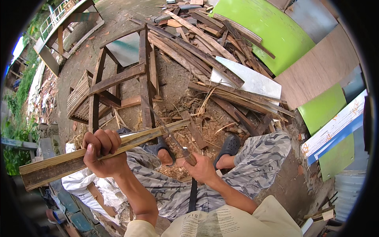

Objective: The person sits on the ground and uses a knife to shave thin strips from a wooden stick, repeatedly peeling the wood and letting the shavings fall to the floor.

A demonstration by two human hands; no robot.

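Note:
My left hand (103, 156) is closed round a long wooden strip (146, 136), pale on its edge and dark on its face. The strip slants across my lap, its far end up to the right. In my right hand (201, 169) is the wooden handle of a long-bladed knife (188, 156) with a metal collar. Its thin blade, seen nearly edge-on, points up and left, crossing the strip near its far end. Whether the blade touches the wood I cannot tell.
A dark wooden frame (144, 79) stands ahead. Behind it, to the right, lies a heap of old planks (201, 43). Green and brown boards (321, 65) lean at the right. Wood chips (185, 138) litter the ground between my shoes. A wooden table (59, 37) is at far left.

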